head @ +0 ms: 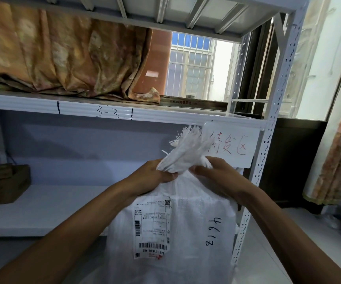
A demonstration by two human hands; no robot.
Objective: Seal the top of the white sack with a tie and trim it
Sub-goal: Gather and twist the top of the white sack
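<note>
Right now the sack (186,222) stands upright before the shelf (104,111). The left hand (157,175) clenches its gathered neck and the right hand (210,171) pinches it alongside. If either hand's fingers (172,176) slacken, the frayed bunch could spring open. I cannot plainly see a tie.

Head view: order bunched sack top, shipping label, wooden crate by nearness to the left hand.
1. Bunched sack top: gripped by the left hand.
2. Shipping label: just below the hand.
3. Wooden crate: far left, lower shelf.
</note>
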